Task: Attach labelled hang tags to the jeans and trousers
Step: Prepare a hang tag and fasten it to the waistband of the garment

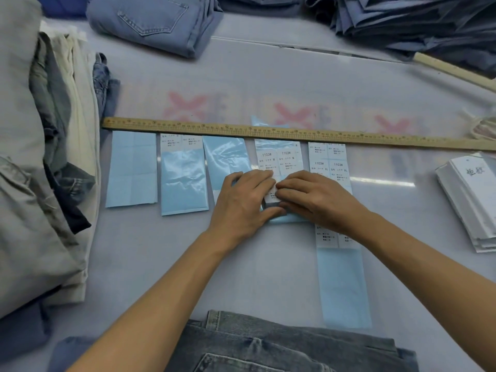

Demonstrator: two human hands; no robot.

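Pale blue backing sheets lie in a row on the grey table (268, 277), just below a long wooden ruler (268, 132) that runs across it. Five sheets can be counted. The first sheet (131, 169) at the left is bare blue. The second sheet (183, 174) carries white printed labels only along its top edge. The third sheet (225, 157) is glossy blue and partly under the left hand (243, 201). The fourth sheet (279, 157) shows two labels marked 1103# side by side. The fifth sheet (338, 237), the longest, reaches furthest toward the person and has more printed labels, with its near half bare.

Both hands meet over the near end of the fourth sheet. The left hand lies with its fingers over the sheet and its thumb curled under a small white tag (271, 196). The right hand (314, 201) has its fingertips bent down, pinching or pressing on the same tag; which of the two cannot be told.

One stack of white hang tags (472, 200) sits near the right edge, well apart from the hands. One pair of grey jeans (281, 345) lies at the near edge between the forearms. A folded blue pair (158, 22) lies at the far side, a pile of trousers (48, 157) at the left, and a further heap of denim (416, 22) at the far right, with a second ruler (453, 71) just below it.
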